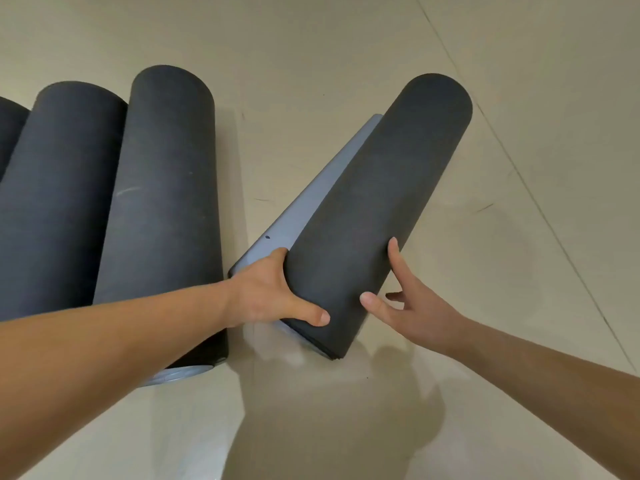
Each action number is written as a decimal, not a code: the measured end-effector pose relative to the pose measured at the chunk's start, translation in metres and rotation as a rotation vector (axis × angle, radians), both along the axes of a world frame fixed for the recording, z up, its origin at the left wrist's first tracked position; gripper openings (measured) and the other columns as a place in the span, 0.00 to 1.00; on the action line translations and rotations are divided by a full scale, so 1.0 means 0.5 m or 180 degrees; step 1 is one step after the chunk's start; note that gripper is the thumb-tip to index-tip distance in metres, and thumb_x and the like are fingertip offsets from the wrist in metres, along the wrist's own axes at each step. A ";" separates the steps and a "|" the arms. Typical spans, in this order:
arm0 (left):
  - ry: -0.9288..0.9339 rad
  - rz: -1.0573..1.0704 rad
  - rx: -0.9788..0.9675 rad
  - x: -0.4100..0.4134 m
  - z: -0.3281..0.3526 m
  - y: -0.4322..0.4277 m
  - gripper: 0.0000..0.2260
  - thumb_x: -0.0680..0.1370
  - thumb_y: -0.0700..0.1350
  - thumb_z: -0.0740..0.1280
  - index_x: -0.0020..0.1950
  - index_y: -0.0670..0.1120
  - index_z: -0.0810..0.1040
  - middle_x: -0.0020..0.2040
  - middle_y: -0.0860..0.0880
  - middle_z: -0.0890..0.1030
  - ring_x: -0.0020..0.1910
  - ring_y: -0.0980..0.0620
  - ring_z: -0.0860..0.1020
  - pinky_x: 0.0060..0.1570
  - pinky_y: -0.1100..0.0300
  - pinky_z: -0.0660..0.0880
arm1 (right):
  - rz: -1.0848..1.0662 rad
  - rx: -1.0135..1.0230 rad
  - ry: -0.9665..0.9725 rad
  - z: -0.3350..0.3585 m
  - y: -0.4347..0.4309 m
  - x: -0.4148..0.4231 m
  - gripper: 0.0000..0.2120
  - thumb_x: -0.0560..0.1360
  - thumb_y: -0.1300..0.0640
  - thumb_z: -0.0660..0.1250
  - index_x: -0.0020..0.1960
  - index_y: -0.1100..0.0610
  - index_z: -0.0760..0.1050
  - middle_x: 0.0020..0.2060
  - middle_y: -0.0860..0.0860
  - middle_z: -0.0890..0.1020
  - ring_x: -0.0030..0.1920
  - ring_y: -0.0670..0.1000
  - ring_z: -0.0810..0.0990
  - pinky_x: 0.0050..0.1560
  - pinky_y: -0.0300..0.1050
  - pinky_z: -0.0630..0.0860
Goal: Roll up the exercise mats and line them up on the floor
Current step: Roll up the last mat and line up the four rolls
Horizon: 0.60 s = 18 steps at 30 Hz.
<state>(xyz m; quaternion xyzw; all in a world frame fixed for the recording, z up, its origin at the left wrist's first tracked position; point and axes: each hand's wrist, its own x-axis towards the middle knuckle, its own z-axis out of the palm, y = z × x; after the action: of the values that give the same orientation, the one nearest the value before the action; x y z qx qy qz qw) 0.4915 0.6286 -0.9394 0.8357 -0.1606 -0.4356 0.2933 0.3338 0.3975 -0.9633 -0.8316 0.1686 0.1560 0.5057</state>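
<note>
Right of centre in the frame, the loose mat (374,202) lies on the floor (311,46) at a slant, its far end leaning toward the upper right. It is almost fully wound, with only a narrow grey flap (311,199) showing along its left side.

The left hand (266,292) holds the near end. Its grip is closed on the roll, thumb over the dark top and fingers tucked into the seam where the flap meets the roll. The right hand (405,299) has a wide grip, fingers spread and fairly straight, with thumb and forefinger touching the roll's right flank.

At the left of the frame, 3 rolled mats (162,202) lie side by side, the leftmost cut off by the edge.

This looks like the last turn of rolling mat 4. The next move probably calls for tipping the roll leftward over the flap. The roll would then need swinging parallel to the other 3 and sliding in just beside the nearest one, kept tight so it does not spring open.
</note>
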 end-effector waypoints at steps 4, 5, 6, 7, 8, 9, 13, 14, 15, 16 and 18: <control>0.0587 0.0325 -0.0545 -0.055 -0.029 -0.076 0.45 0.56 0.58 0.89 0.69 0.56 0.74 0.58 0.61 0.85 0.58 0.57 0.84 0.61 0.55 0.81 | -0.0641 -0.0098 -0.0261 0.038 -0.046 0.009 0.40 0.80 0.36 0.64 0.84 0.37 0.45 0.74 0.33 0.63 0.72 0.43 0.70 0.71 0.41 0.66; 0.0758 0.0380 -0.0598 -0.064 -0.035 -0.093 0.42 0.57 0.56 0.88 0.68 0.55 0.76 0.57 0.60 0.86 0.57 0.57 0.84 0.61 0.56 0.80 | -0.0773 -0.0261 -0.0316 0.052 -0.071 0.014 0.34 0.82 0.36 0.62 0.83 0.36 0.51 0.74 0.36 0.67 0.70 0.43 0.71 0.72 0.43 0.66; 0.0934 0.0414 -0.0623 -0.072 -0.042 -0.107 0.40 0.59 0.56 0.88 0.68 0.55 0.77 0.57 0.59 0.86 0.57 0.56 0.85 0.62 0.56 0.80 | -0.0815 -0.0501 -0.0367 0.066 -0.098 0.020 0.29 0.82 0.37 0.61 0.81 0.34 0.57 0.72 0.39 0.71 0.67 0.44 0.74 0.73 0.46 0.67; 0.1115 0.0405 -0.0627 -0.078 -0.049 -0.118 0.39 0.60 0.56 0.88 0.68 0.54 0.77 0.57 0.59 0.86 0.57 0.55 0.85 0.63 0.56 0.80 | -0.0792 -0.0757 -0.0373 0.075 -0.123 0.026 0.26 0.82 0.39 0.62 0.79 0.33 0.61 0.69 0.43 0.73 0.60 0.44 0.77 0.72 0.47 0.69; 0.1265 0.0346 -0.0626 -0.083 -0.054 -0.126 0.40 0.59 0.58 0.87 0.68 0.54 0.77 0.58 0.58 0.87 0.58 0.55 0.85 0.64 0.55 0.79 | -0.0740 -0.0936 -0.0370 0.082 -0.142 0.030 0.25 0.82 0.41 0.63 0.78 0.33 0.65 0.65 0.45 0.74 0.55 0.44 0.79 0.69 0.47 0.71; 0.1340 0.0260 -0.0602 -0.083 -0.059 -0.130 0.41 0.59 0.60 0.87 0.69 0.54 0.77 0.59 0.57 0.86 0.59 0.54 0.85 0.65 0.54 0.79 | -0.0652 -0.1052 -0.0349 0.086 -0.152 0.032 0.24 0.81 0.43 0.65 0.77 0.34 0.67 0.63 0.46 0.74 0.51 0.43 0.79 0.66 0.45 0.72; 0.0986 0.0046 -0.0449 -0.060 -0.044 -0.115 0.38 0.58 0.65 0.84 0.65 0.57 0.78 0.58 0.57 0.85 0.55 0.57 0.85 0.56 0.59 0.82 | -0.0353 -0.1320 -0.0513 0.067 -0.141 0.035 0.28 0.79 0.42 0.67 0.78 0.34 0.66 0.61 0.45 0.70 0.53 0.44 0.76 0.65 0.43 0.72; 0.0824 0.0031 -0.0389 -0.054 -0.038 -0.104 0.37 0.59 0.66 0.84 0.64 0.57 0.78 0.58 0.58 0.84 0.54 0.58 0.84 0.51 0.60 0.82 | -0.0345 -0.1389 -0.0578 0.061 -0.134 0.038 0.28 0.79 0.39 0.66 0.77 0.33 0.66 0.62 0.45 0.69 0.55 0.44 0.75 0.66 0.44 0.72; 0.0687 0.0028 -0.0326 -0.049 -0.034 -0.092 0.38 0.60 0.65 0.84 0.66 0.57 0.77 0.58 0.58 0.83 0.54 0.58 0.83 0.49 0.61 0.81 | -0.0322 -0.1490 -0.0604 0.056 -0.126 0.044 0.28 0.78 0.35 0.65 0.77 0.31 0.65 0.63 0.45 0.67 0.58 0.46 0.73 0.65 0.45 0.71; 0.0578 0.0075 -0.0281 -0.043 -0.029 -0.079 0.41 0.60 0.65 0.84 0.69 0.57 0.74 0.60 0.58 0.81 0.55 0.58 0.83 0.49 0.60 0.80 | -0.0268 -0.1597 -0.0584 0.054 -0.115 0.053 0.28 0.78 0.33 0.62 0.77 0.29 0.63 0.64 0.44 0.65 0.63 0.47 0.69 0.65 0.45 0.70; 0.0361 0.0145 -0.0130 -0.026 -0.016 -0.052 0.50 0.60 0.65 0.84 0.78 0.55 0.69 0.64 0.57 0.78 0.58 0.54 0.82 0.57 0.57 0.80 | -0.0136 -0.1762 -0.0521 0.056 -0.085 0.079 0.28 0.79 0.31 0.59 0.78 0.28 0.61 0.66 0.45 0.62 0.68 0.48 0.62 0.64 0.46 0.69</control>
<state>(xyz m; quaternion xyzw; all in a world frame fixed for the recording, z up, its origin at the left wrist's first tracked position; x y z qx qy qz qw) 0.4787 0.6028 -0.9474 0.8069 -0.1335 -0.4722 0.3288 0.3730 0.3550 -0.9355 -0.9440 0.1809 0.0257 0.2747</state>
